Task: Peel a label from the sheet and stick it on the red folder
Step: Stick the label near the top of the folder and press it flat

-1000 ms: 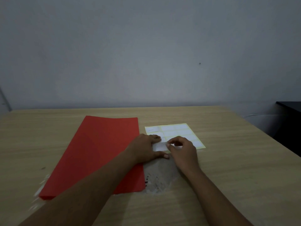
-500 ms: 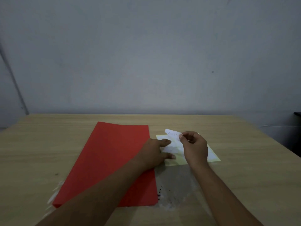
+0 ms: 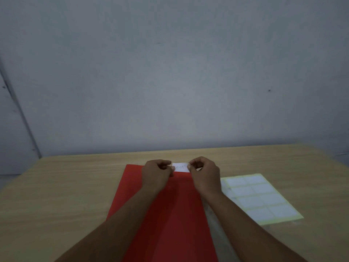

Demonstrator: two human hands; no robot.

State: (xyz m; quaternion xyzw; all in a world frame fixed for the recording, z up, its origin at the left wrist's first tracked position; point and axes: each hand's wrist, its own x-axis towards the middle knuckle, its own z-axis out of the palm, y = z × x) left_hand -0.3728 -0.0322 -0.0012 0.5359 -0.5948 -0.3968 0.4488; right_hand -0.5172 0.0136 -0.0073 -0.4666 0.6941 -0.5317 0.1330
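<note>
Your two forearms come into view from the bottom edge, both bare all the way up to where the frame cuts them off: no sleeve, cuff or glove shows on either one. Your left hand (image 3: 157, 173) and your right hand (image 3: 204, 173) are bare as well, with no ring, watch, strap or bracelet visible at the fingers or wrists. The nails look short and unpainted, though the dim light makes fine detail hard to tell. No marks, tape or plasters show on what you can see of either arm.
</note>
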